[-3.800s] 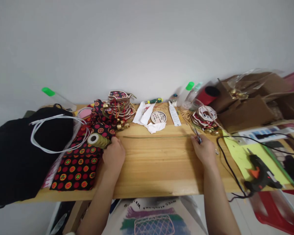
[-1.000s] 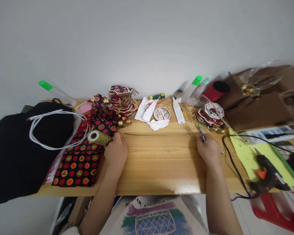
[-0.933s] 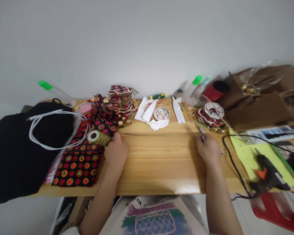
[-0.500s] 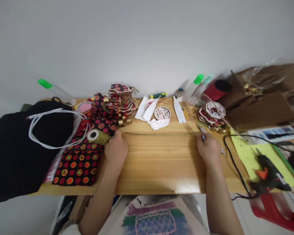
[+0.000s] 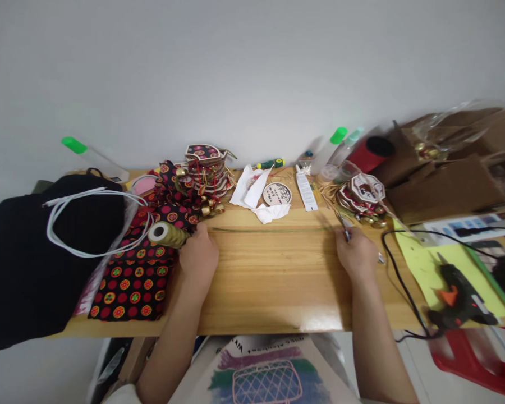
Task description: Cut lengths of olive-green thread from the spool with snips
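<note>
Your left hand closed on olive thread spool, thread stretched left-right, right hand gripping scissors.

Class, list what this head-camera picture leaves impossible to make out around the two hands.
- Right hand: the small metal tool is too small to identify.
- Left hand: fingertips hidden behind the hand; grip on the thread spool unclear.
- Green thread: both ends vanish at the hands.
- Round wooden disc: drawing too small.

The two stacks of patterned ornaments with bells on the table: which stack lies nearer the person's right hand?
The smaller stack, beside the cardboard boxes, just beyond the right hand. The taller stack stands nearer the left hand.
</note>
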